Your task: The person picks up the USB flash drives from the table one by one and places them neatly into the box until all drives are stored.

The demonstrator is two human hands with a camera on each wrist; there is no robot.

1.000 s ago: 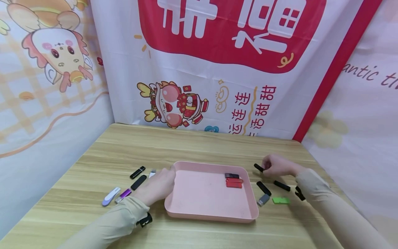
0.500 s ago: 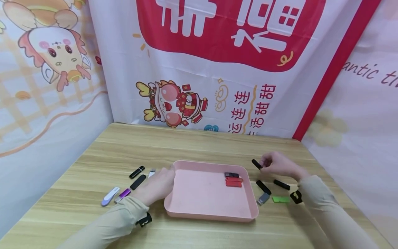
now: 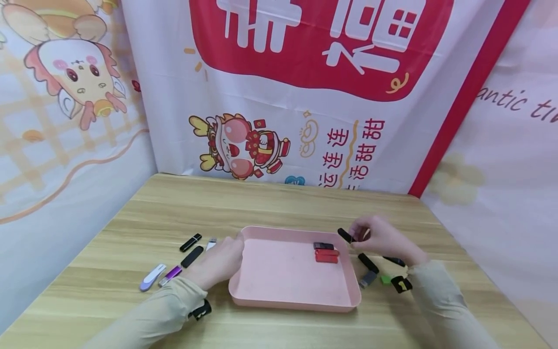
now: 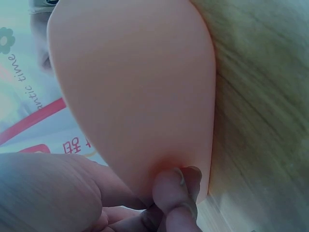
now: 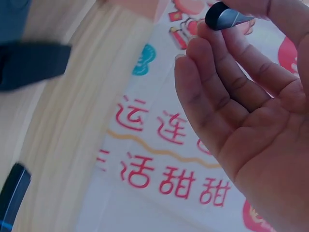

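My left hand [image 3: 220,261] grips the left wall of a pink tray [image 3: 287,281]; the left wrist view shows its fingertips pinching the tray's edge. Between the thumb and fingers of my right hand [image 3: 383,237] is a black USB stick [image 3: 345,235], held just above the tray's far right corner. One end of that stick [image 5: 223,17] shows in the right wrist view, with the other fingers loosely bent below it. Inside the tray, against the right wall, lie a dark USB stick [image 3: 323,246] and two red USB sticks [image 3: 326,259] in a short column.
Left of the tray lie two black sticks [image 3: 190,242], a purple one [image 3: 170,275], a white-and-lilac one [image 3: 152,278] and a partly hidden white one [image 3: 211,243]. Right of it are a black stick [image 3: 368,262], a grey one [image 3: 368,279] and a green one [image 3: 385,279], partly covered.
My right hand has lifted the black USB stick from the table and carried it left to the tray's corner. The left hand and the tray stay in place.
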